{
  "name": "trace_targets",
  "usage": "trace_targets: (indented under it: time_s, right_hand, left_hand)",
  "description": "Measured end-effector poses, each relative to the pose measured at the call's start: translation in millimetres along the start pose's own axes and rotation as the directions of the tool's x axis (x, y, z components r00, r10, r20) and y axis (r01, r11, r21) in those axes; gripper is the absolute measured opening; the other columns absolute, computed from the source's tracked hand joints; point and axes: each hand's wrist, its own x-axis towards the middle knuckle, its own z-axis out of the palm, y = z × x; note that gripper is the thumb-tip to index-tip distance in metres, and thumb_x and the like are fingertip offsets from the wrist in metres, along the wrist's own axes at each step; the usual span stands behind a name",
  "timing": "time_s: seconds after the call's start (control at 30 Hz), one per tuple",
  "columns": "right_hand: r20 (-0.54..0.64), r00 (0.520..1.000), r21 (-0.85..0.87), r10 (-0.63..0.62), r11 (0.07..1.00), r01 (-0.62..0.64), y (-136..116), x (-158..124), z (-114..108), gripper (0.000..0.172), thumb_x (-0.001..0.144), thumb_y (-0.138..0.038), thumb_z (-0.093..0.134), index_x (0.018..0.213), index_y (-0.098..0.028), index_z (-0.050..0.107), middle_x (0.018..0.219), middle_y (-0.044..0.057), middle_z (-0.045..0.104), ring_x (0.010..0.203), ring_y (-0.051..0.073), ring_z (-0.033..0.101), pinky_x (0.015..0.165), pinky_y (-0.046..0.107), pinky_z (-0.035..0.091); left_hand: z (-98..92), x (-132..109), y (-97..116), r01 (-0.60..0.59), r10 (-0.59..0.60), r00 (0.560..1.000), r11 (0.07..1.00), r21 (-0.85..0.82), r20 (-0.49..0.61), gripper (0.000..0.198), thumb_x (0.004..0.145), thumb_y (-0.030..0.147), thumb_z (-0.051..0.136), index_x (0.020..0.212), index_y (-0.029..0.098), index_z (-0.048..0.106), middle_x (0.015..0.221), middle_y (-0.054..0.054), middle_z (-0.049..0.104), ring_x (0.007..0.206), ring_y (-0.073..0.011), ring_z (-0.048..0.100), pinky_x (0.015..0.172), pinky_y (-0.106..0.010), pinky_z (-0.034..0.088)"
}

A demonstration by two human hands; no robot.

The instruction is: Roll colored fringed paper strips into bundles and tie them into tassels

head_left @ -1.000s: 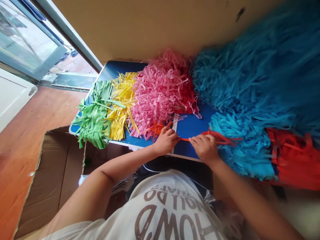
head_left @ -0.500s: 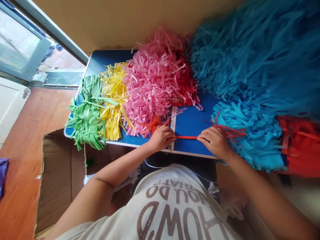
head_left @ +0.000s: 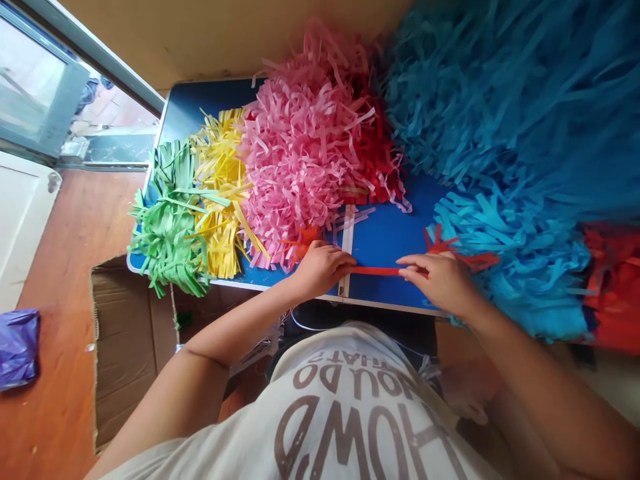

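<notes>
T-shirt [head_left: 350,427] showing "DO THAT" upside down; left hand [head_left: 320,270] curling closed on one end of red paper strip [head_left: 375,271], which is lying crosswise above the near edge of blue folding table [head_left: 390,227]; right hand [head_left: 437,283] pressing fingers together, pinching its other end; pink paper fringe [head_left: 295,167] heaping beyond.

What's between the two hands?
In the head view, a red paper strip runs straight from the left hand to the right hand, over the blue tabletop.
</notes>
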Motion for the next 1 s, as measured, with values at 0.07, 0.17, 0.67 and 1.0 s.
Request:
trace_targets:
  time_s: [0.07, 0.17, 0.67, 1.0]
  right_hand:
    - [0.032, 0.999, -0.043, 0.037, 0.998, -0.036, 1.0, 3.9, 1.2, 0.017, 0.089, -0.032, 0.06, 0.079, -0.027, 0.073, 0.066, -0.002, 0.072, 0.06, 0.016, 0.062, 0.065, 0.033, 0.039]
    - [0.015, 1.0, -0.108, 0.0, 0.994, 0.001, 2.5, 7.6, 3.3, 0.021, 0.088, -0.028, 0.059, 0.073, -0.025, 0.073, 0.075, 0.001, 0.073, 0.068, 0.017, 0.064, 0.065, 0.033, 0.039]
    - [-0.021, 0.939, -0.189, -0.344, 0.923, 0.334, 11.1, 6.4, -0.7, 0.016, 0.09, -0.018, 0.061, 0.085, -0.024, 0.075, 0.083, -0.001, 0.075, 0.077, 0.016, 0.064, 0.073, 0.034, 0.033]
    - [0.006, 0.872, -0.263, -0.489, 0.841, 0.473, 6.0, 10.6, -9.4, 0.012, 0.089, -0.014, 0.062, 0.087, -0.02, 0.072, 0.085, 0.001, 0.075, 0.079, 0.016, 0.062, 0.074, 0.035, 0.031]
  left_hand:
    - [-2.1, 7.7, -0.4, 0.024, -0.026, 0.998, 0.999, 0.024, 0.06, 0.02, 0.094, 0.029, 0.055, 0.088, 0.022, 0.072, 0.085, -0.001, 0.076, 0.08, -0.0184, 0.067, 0.078, -0.033, 0.036]
    - [0.4, 16.0, -0.4, 0.078, -0.083, 0.994, 0.994, 0.073, 0.07, 0.019, 0.089, 0.026, 0.058, 0.081, 0.02, 0.074, 0.077, -0.002, 0.075, 0.074, -0.0192, 0.066, 0.074, -0.033, 0.035]
    - [7.2, 10.2, -9.4, -0.129, 0.133, 0.991, 0.972, 0.197, -0.006, 0.028, 0.098, 0.029, 0.049, 0.086, 0.02, 0.073, 0.089, -0.004, 0.072, 0.08, -0.0166, 0.06, 0.077, -0.035, 0.032]
    - [18.2, -0.2, -19.0, -0.343, 0.367, 0.93, 0.877, 0.336, -0.009, 0.025, 0.102, 0.026, 0.044, 0.102, 0.021, 0.069, 0.09, -0.004, 0.068, 0.086, -0.017, 0.056, 0.086, -0.036, 0.034]
